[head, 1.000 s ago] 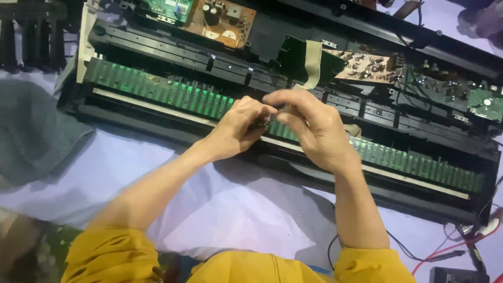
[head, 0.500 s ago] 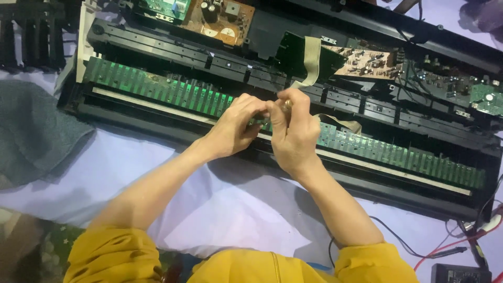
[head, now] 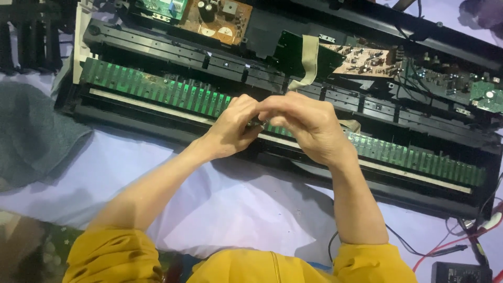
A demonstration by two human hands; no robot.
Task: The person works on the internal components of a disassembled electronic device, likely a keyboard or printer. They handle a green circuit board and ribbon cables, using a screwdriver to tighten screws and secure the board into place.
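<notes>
Surface: pale lilac cloth (head: 157, 173) under an opened electronic keyboard (head: 429, 173).
Hands: left hand (head: 233, 126) and right hand (head: 309, 123) pinch a small dark part (head: 257, 124).
Progress: keys off, green contact board (head: 157, 89) bare; reassembly remains.

Half a second ago the right hand (head: 309, 128) stood upright with its fingers pointing toward 12 o'clock over the green contact strip (head: 157, 89). Now it has tipped over toward 9 o'clock, its fingers lying across to meet the left hand (head: 236, 128), which has barely shifted.
</notes>
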